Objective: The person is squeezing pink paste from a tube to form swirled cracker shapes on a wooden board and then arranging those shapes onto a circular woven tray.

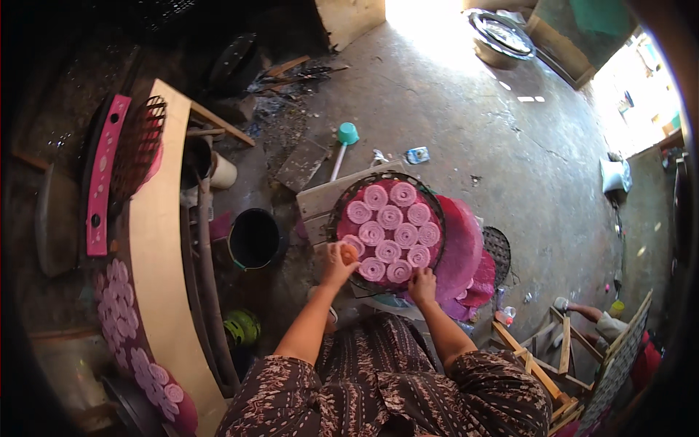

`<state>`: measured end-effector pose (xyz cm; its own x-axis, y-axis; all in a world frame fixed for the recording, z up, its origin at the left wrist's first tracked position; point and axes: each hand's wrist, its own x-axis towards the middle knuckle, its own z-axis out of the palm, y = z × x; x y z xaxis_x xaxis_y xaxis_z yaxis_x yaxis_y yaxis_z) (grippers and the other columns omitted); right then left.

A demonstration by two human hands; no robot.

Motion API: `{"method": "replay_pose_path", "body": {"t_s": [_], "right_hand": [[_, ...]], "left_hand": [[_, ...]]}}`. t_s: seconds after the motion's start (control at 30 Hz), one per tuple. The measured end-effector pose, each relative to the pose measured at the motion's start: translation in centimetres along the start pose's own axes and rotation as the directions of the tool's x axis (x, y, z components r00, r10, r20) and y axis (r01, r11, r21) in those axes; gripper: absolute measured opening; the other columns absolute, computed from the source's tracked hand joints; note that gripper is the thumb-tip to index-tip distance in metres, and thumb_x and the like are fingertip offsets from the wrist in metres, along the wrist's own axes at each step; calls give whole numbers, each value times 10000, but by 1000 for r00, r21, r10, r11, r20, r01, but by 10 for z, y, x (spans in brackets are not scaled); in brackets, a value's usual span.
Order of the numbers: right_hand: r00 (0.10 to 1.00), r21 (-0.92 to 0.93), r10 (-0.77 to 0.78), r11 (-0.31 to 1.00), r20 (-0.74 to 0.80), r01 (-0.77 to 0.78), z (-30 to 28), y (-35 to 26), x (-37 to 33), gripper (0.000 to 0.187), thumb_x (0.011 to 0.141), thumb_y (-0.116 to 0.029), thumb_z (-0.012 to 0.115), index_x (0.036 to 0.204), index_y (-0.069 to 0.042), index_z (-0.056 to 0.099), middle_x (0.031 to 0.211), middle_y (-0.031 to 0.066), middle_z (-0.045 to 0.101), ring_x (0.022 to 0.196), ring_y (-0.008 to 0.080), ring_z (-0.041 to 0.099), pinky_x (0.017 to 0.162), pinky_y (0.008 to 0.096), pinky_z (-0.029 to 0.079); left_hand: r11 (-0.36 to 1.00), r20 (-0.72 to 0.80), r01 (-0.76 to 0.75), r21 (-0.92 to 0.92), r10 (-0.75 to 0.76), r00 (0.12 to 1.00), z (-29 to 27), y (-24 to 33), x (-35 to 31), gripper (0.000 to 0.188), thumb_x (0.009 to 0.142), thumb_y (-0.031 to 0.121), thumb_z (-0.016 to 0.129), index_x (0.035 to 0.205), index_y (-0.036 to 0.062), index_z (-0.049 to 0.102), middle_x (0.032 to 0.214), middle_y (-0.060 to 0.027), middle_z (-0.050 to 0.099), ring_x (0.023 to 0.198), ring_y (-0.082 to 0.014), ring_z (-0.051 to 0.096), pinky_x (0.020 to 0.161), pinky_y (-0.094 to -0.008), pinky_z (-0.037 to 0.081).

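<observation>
A round dark basket-like tray [442, 206] lies in front of me on a pale wooden board, with a red-pink lining inside. Several pink coiled noodle rounds [389, 217] are spread over it in rows. At the tray's near left edge my left hand [337, 266] has its fingers curled around a small orange-brown thing whose kind I cannot make out, beside the leftmost round. My right hand [422, 284] pinches the tray's near right rim. Partly under the tray, to its right, is a pink-red round sheet [466, 240].
A turquoise long-handled scoop [348, 133] lies beyond the tray. On the left are a black bucket [255, 238], a long wooden plank [156, 277] and more pink rounds [116, 302]. A wooden frame [535, 364] and another person's leg [582, 312] are at lower right.
</observation>
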<state>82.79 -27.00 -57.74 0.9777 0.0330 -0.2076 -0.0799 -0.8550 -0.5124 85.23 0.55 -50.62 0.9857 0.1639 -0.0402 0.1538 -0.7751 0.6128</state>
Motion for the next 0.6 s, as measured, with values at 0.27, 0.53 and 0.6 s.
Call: {"method": "replay_pose_path", "body": {"t_s": [0.27, 0.53, 0.6], "right_hand": [[970, 565, -155, 825, 190, 21, -62, -109, -14, 426, 742, -246, 679, 1077, -10, 564, 942, 173, 568, 876, 278, 560, 785, 380, 454], [441, 468, -848, 530, 295, 707, -112, -302, -89, 585, 825, -288, 614, 1311, -28, 420, 1261, 202, 445, 1187, 362, 428, 979, 422, 357], [336, 292, -899, 413, 279, 863, -109, -345, -112, 681, 848, -416, 563, 1381, -57, 335, 1394, 211, 306, 1271, 391, 313, 1049, 454, 247]], "left_hand": [[993, 149, 34, -116, -16, 989, -14, 26, -114, 753, 578, 249, 832, 1195, 67, 440, 1145, -165, 482, 1094, -351, 480, 900, -425, 410], [744, -273, -82, -663, -139, 952, -147, 47, -149, 471, 686, 120, 718, 1090, 32, 493, 921, -103, 585, 814, -208, 578, 721, -326, 470], [497, -299, -144, -855, -248, 921, -208, 54, -176, 326, 718, 25, 663, 1012, 36, 524, 873, -39, 578, 753, -113, 557, 677, -262, 464]]}}
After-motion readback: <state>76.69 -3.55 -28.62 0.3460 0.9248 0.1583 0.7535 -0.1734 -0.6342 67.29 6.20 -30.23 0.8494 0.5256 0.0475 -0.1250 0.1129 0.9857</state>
